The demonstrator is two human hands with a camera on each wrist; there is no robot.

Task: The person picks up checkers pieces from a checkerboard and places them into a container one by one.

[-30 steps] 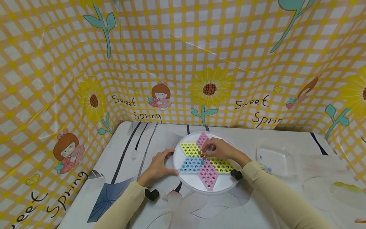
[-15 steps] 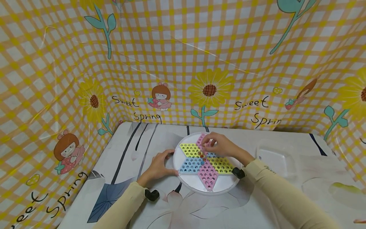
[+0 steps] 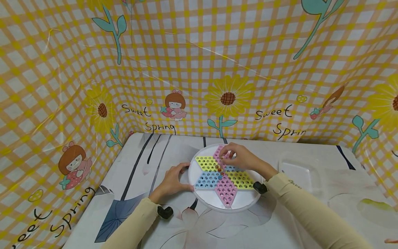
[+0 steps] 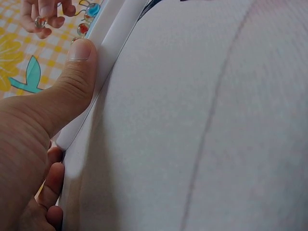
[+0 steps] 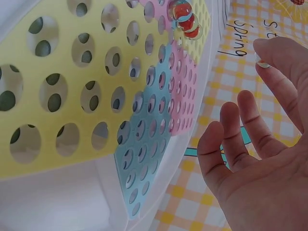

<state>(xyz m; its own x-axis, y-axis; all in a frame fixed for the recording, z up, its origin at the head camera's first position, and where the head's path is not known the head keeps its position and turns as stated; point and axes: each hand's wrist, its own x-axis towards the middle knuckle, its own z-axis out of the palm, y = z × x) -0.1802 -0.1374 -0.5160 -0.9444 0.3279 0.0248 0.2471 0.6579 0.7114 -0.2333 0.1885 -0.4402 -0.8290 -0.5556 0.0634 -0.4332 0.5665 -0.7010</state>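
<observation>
Marble [image 4: 40,21] pinched between thumb and forefinger of right hand [image 3: 238,157], above far part of star-patterned board [image 3: 211,197] on counter [image 3: 255,230]. Grip of left hand [image 3: 172,179] on board's left rim. Row of other marbles [image 3: 219,169] near centre.

The head camera faces forward and down from above, behind the fingers [image 3: 180,167]. The left wrist camera [image 3: 165,212] and right wrist camera [image 3: 259,187] face the fingers from close behind, sharing the marbles [image 5: 184,17] near the right fingertips [image 5: 248,101]
</observation>
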